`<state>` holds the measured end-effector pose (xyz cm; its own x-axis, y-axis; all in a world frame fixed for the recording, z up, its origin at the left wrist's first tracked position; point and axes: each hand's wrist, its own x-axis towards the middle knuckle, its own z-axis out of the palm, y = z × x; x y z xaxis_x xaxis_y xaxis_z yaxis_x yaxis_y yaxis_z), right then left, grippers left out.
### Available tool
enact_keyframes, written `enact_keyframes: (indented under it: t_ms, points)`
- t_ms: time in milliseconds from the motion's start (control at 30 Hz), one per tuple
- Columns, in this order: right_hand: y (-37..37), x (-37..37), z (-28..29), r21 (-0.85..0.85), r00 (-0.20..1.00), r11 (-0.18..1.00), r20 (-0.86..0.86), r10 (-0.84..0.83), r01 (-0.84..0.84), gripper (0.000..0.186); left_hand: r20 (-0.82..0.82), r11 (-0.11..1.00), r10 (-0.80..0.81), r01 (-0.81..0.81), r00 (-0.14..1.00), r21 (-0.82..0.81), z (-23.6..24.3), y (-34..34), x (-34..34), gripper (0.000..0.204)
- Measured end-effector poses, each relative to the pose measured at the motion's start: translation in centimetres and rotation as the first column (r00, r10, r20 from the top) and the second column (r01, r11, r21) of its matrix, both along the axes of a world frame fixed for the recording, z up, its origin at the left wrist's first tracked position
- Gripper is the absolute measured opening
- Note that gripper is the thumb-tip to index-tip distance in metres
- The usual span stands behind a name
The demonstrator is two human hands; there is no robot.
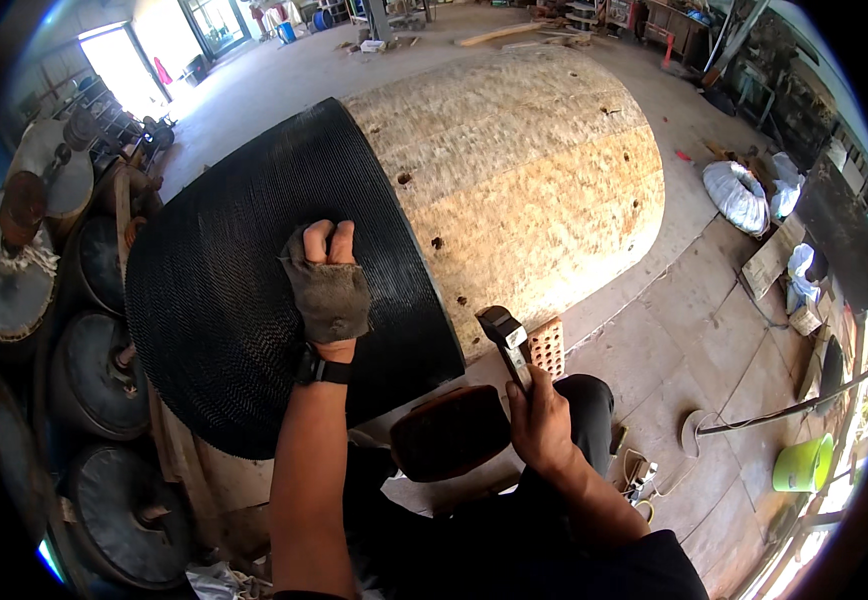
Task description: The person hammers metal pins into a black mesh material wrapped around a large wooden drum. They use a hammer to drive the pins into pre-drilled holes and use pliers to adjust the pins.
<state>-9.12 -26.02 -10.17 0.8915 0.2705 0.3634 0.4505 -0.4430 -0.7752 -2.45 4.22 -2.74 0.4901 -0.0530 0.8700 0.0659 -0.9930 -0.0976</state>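
My left hand, in a dark fingerless glove with a black band at the wrist, rests open on a large ribbed black covering around the left part of a drum, fingers slightly bent. My right hand grips a hammer-like tool with a black-and-silver head, held near the drum's lower edge. The drum's right part is pale, mottled board with several dark holes. Below it are a perforated red brick and a dark rounded oblong object between my legs.
Several round metal drums crowd the left side. On the right are a white coil, boards, a green bucket, a pole on a round foot and cables. Timber and shelving stand farther back.
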Motion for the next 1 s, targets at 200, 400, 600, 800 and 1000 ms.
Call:
enact_keyframes:
  t_ms: [200,400,600,800,1000]
  points:
    - [0.9,1.0,-1.8,-0.033,1.0,0.999,0.001,-0.001,0.001,0.03,-0.054,0.999,0.011,-0.013,0.998,-0.033,0.1,-0.7,-0.5,0.043]
    - [0.8,1.6,-4.0,-0.036,0.999,0.999,0.028,0.032,-0.031,0.03,0.009,0.861,-0.404,0.383,0.915,-0.334,-4.6,-8.3,-4.4,0.043]
    - [0.5,2.5,-4.3,-0.005,1.0,1.0,-0.001,0.03,-0.03,0.024,-0.011,0.807,-0.393,0.339,0.919,-0.483,-9.1,-11.5,-4.9,0.05]
    - [0.2,2.9,-4.1,0.019,0.998,0.998,0.024,0.051,-0.052,0.023,-0.025,0.811,-0.329,0.27,0.944,-0.519,-8.6,-11.9,-4.8,0.054]
    - [0.0,3.1,-4.1,0.032,0.995,0.994,-0.01,0.103,-0.102,0.023,-0.094,0.832,-0.254,0.168,0.963,-0.528,-6.9,-12.8,-4.0,0.063]
